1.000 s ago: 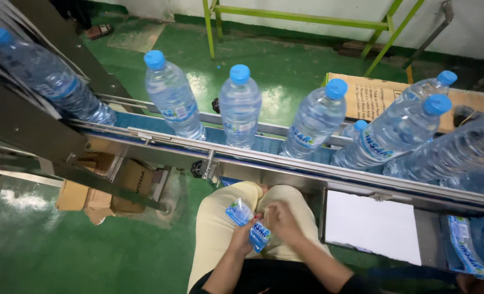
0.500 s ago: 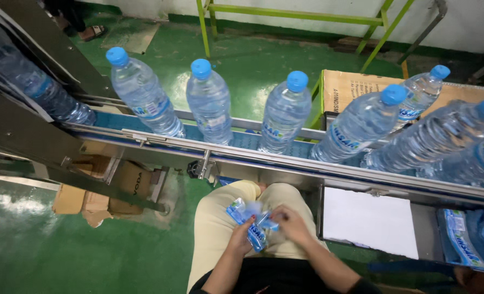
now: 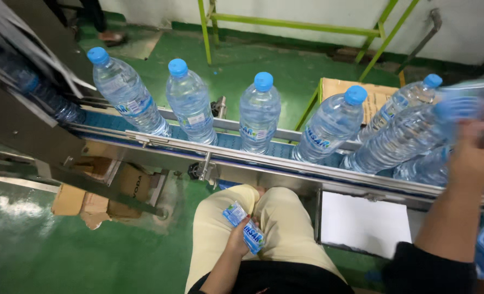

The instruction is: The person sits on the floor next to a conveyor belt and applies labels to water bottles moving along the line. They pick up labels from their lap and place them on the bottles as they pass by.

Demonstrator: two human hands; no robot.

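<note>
Far left, a water bottle [image 3: 32, 90] sits dim behind the slanted metal guard [image 3: 29, 136], with flattened cardboard boxes [image 3: 97, 196] on the green floor [image 3: 29, 256] below. On the conveyor [image 3: 231, 142], four clear bottles with blue caps stand upright in a row: first bottle [image 3: 126, 95], second bottle [image 3: 190, 103], third bottle [image 3: 259, 114], fourth bottle [image 3: 329, 128]. Down over your lap, your left hand [image 3: 241, 239] has its fingers closed around a small stack of blue-and-white labels [image 3: 245, 228], resting against your pale trousers [image 3: 274, 228]. A white sheet [image 3: 361, 223] lies in the tray under the rail. Further right, bottles crowd together and lean. Your right hand [image 3: 478, 152] is up at the belt against a tilted bottle [image 3: 410, 136], blurred; I can't tell how the fingers are set there.
</note>
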